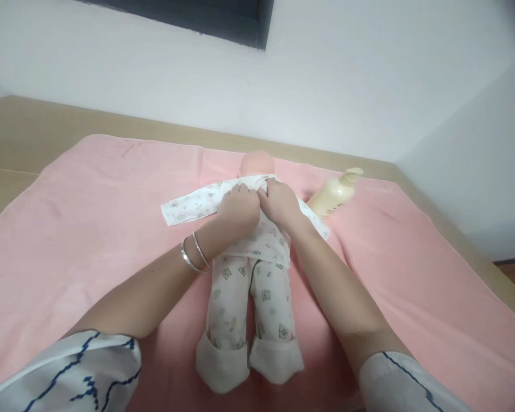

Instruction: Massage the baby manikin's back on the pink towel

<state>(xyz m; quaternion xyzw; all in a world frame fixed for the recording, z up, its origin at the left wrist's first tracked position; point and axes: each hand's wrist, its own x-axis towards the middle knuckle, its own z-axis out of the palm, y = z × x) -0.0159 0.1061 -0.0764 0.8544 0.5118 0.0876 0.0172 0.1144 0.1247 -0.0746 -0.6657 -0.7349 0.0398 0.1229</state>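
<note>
Under everything, spreading left from beyond your hands, you have a pink blanket [90, 246]; its near edge runs out of view. Your left wrist carries two silver bangles [189, 254]. Just beyond that wrist, one sleeve [189, 205] of the patterned shirt [272, 243] lies stretched out flat. Your left hand [239, 213] is curled narrow on the shirt's upper front; its fingertips are tucked from sight. Directly beyond both hands shows the doll's head [257, 163], the lower part covered by the shirt. Nearer you than the hands, patterned trousers [227, 297] extend with turned-up cuffs [223, 363]; you cannot see feet. Your right hand [281, 203], touching or nearly touching the left, pinches the shirt near the neckline; the exact hold is obscured. To its right, partly behind the other sleeve, a pump bottle [332, 195] lies tilted. Its level and contents cannot be determined, and its lettering is unreadable.
</note>
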